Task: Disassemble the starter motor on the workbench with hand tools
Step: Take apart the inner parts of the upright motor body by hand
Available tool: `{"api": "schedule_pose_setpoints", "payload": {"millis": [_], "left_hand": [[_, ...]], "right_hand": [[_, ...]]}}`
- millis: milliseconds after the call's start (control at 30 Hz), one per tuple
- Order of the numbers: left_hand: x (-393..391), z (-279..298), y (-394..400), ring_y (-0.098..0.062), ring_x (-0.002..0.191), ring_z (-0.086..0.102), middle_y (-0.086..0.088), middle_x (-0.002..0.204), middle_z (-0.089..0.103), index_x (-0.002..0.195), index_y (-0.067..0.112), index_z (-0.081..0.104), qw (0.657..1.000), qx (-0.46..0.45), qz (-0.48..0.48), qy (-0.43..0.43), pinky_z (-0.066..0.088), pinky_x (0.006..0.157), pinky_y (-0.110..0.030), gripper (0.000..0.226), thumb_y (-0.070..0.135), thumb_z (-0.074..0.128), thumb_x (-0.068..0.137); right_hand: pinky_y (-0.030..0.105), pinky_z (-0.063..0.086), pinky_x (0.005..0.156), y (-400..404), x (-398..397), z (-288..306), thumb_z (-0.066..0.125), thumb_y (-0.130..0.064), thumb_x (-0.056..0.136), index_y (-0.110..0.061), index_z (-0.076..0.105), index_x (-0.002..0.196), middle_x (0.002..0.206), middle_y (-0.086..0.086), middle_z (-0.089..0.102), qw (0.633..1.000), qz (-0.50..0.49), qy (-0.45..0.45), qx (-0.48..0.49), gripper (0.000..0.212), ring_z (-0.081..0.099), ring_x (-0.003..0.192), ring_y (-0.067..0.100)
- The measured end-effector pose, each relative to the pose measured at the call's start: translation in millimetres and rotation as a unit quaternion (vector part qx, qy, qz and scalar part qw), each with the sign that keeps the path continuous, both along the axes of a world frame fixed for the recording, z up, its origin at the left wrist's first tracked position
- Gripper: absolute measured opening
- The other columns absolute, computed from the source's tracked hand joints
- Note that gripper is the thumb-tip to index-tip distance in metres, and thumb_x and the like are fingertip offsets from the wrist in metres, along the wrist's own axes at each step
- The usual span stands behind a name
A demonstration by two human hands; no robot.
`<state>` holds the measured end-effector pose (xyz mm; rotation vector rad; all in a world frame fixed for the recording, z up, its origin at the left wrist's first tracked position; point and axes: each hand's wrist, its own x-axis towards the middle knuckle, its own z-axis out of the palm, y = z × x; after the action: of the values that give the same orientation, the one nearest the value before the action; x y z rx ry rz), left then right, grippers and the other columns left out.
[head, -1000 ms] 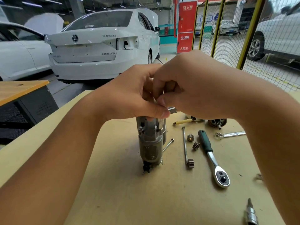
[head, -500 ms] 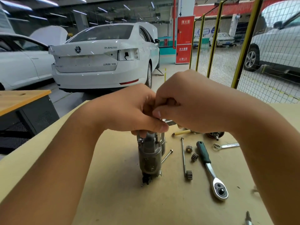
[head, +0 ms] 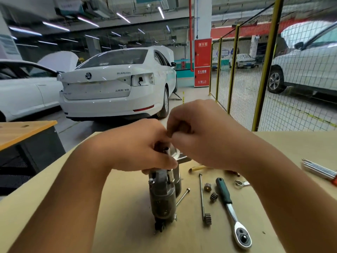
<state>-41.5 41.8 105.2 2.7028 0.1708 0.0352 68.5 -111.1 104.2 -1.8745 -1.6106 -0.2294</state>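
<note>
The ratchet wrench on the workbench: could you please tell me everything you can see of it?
The ratchet wrench lies flat on the tan workbench, right of the upright starter motor. Its dark green handle points away from the person; a bright metal shank runs to a rounded head nearest the camera, with a dark round centre. Neither hand touches it. A long bolt and three small gears lie just to its left, apart from it, and a small spanner lies to its right.

Head camera looks forward and down, close over the workbench (head: 127, 234).
</note>
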Motion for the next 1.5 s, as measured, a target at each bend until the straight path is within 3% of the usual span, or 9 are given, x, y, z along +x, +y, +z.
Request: {"api": "schedule_pose_setpoints", "payload": {"millis": [167, 367, 533, 667, 800, 900, 1200, 1400, 1500], "left_hand": [[5.7, -4.4, -12.2, -0.016, 0.054, 0.062, -0.002, 0.062, 0.066, 0.072, 0.023, 0.073, 0.995, 0.080, 0.062, 0.007, 0.058, 0.058, -0.045, 0.036, 0.046, 0.061, 0.097], [5.2, -4.2, -14.5, -0.013, 0.078, 0.067, 0.008, 0.083, 0.071, 0.091, 0.031, 0.071, 0.986, 0.140, 0.074, 0.046, 0.057, 0.078, -0.045, 0.048, 0.063, 0.036, 0.101], [-3.7, 0.9, -8.4, -0.007, 0.074, 0.068, 0.017, 0.084, 0.069, 0.094, 0.038, 0.069, 0.996, 0.055, 0.035, -0.057, 0.059, 0.069, -0.036, 0.005, 0.036, 0.066, 0.098], [-4.3, 1.9, -9.5, -0.007, 0.070, 0.071, 0.008, 0.078, 0.074, 0.095, 0.033, 0.075, 0.997, 0.044, 0.000, -0.067, 0.054, 0.062, -0.022, 0.020, 0.012, 0.072, 0.096], [-3.1, -0.7, -5.6, -0.007, 0.062, 0.071, 0.011, 0.074, 0.073, 0.087, 0.031, 0.071, 0.996, 0.058, 0.011, -0.073, 0.054, 0.056, -0.021, 0.015, 0.019, 0.073, 0.096], [-2.5, -0.4, -5.2, -0.008, 0.057, 0.070, 0.013, 0.073, 0.071, 0.083, 0.031, 0.070, 0.995, 0.055, 0.001, -0.080, 0.054, 0.051, -0.023, 0.012, 0.030, 0.075, 0.094], [-5.7, 0.6, 0.7, -0.008, 0.067, 0.073, 0.014, 0.076, 0.074, 0.092, 0.026, 0.076, 0.995, 0.003, -0.017, -0.095, 0.057, 0.060, -0.022, 0.016, 0.010, 0.077, 0.092], [0.5, -3.0, -3.2, -0.007, 0.058, 0.060, 0.011, 0.072, 0.066, 0.079, 0.027, 0.070, 0.986, 0.106, 0.026, -0.129, 0.045, 0.050, -0.020, 0.023, 0.046, 0.076, 0.089], [-1.6, -3.1, -3.1, -0.005, 0.068, 0.069, 0.014, 0.078, 0.071, 0.097, 0.033, 0.076, 0.994, 0.036, 0.008, -0.103, 0.057, 0.061, -0.024, 0.010, 0.025, 0.079, 0.091]], "right_hand": [[0.021, 0.044, 0.047, 6.3, 14.0, -14.2, 0.079, -0.039, 0.074, -0.023, 0.074, 0.074, 0.063, 0.000, 0.066, 0.987, -0.001, -0.052, -0.154, 0.017, 0.063, 0.060, 0.013], [0.025, 0.048, 0.042, 12.5, 25.2, -53.8, 0.087, -0.020, 0.081, -0.009, 0.068, 0.073, 0.053, -0.003, 0.065, 0.954, 0.101, 0.236, -0.155, 0.023, 0.060, 0.042, 0.013], [0.025, 0.048, 0.042, 9.6, 28.3, -60.5, 0.076, -0.019, 0.092, -0.011, 0.065, 0.077, 0.054, -0.002, 0.063, 0.947, 0.135, 0.251, -0.151, 0.020, 0.058, 0.042, 0.015], [0.030, 0.049, 0.044, 10.4, 24.7, -81.8, 0.074, -0.019, 0.091, -0.013, 0.066, 0.070, 0.052, 0.005, 0.060, 0.940, 0.145, 0.298, -0.077, 0.024, 0.059, 0.043, 0.020], [0.032, 0.046, 0.046, 12.7, 22.1, -109.5, 0.082, -0.019, 0.085, -0.005, 0.068, 0.074, 0.061, 0.028, 0.058, 0.894, 0.168, 0.416, 0.005, 0.022, 0.054, 0.043, 0.024], [0.030, 0.046, 0.046, 17.5, 23.9, -119.7, 0.086, -0.013, 0.080, 0.002, 0.069, 0.081, 0.064, 0.019, 0.063, 0.848, 0.201, 0.490, 0.020, 0.023, 0.052, 0.044, 0.022], [0.030, 0.048, 0.047, 20.9, 27.9, -126.6, 0.086, -0.017, 0.079, -0.004, 0.073, 0.084, 0.071, 0.019, 0.068, 0.833, 0.235, 0.501, 0.026, 0.019, 0.054, 0.052, 0.025], [0.033, 0.048, 0.049, 21.8, 28.4, -127.0, 0.088, -0.015, 0.077, -0.005, 0.073, 0.082, 0.066, 0.017, 0.065, 0.831, 0.234, 0.504, 0.026, 0.018, 0.051, 0.055, 0.029], [0.034, 0.047, 0.048, 20.9, 27.6, -125.6, 0.084, -0.012, 0.080, -0.006, 0.074, 0.081, 0.066, 0.014, 0.065, 0.830, 0.241, 0.503, 0.027, 0.011, 0.051, 0.054, 0.028]]}}
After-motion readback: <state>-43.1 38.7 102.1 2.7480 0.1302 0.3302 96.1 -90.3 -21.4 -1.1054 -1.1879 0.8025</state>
